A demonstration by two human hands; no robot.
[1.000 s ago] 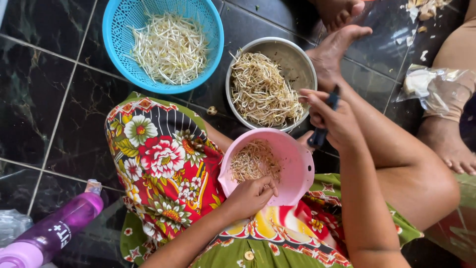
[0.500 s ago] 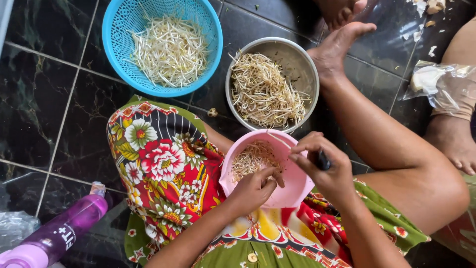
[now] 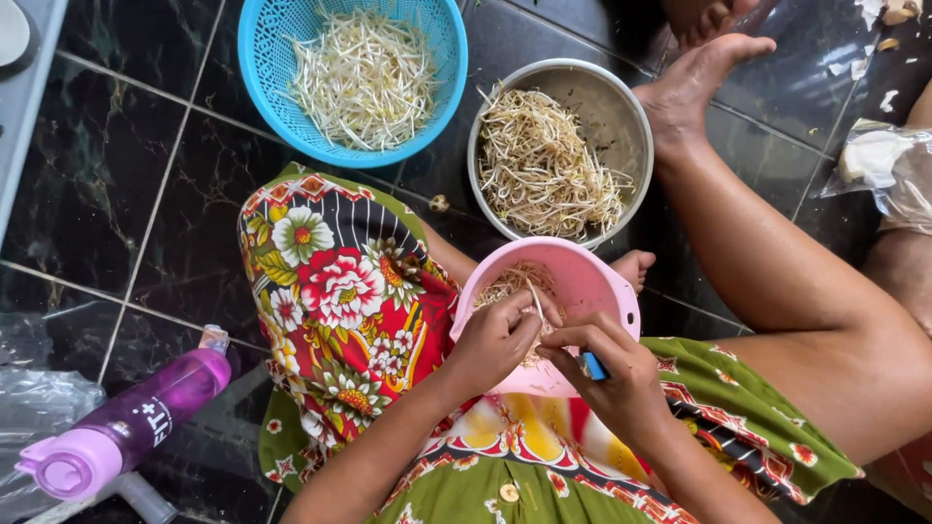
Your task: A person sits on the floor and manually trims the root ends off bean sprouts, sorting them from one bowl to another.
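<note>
A pink bowl rests on my lap and holds trimmed sprout bits. Over it, my left hand pinches a single bean sprout between thumb and fingers. My right hand meets it from the right, closed around a small blue-handled tool, its fingertips touching the same sprout. Beyond the pink bowl stands a metal bowl full of brownish sprouts, and to its left a blue plastic basket of white sprouts.
I sit on a dark tiled floor in a flowered cloth, my bare right leg stretched past the metal bowl. A purple bottle lies at the lower left. Clear plastic bags lie at the right edge.
My right hand came down from near the metal bowl to the pink bowl and joined my left hand. My left hand lifted from the bowl's contents, now pinching a sprout.
</note>
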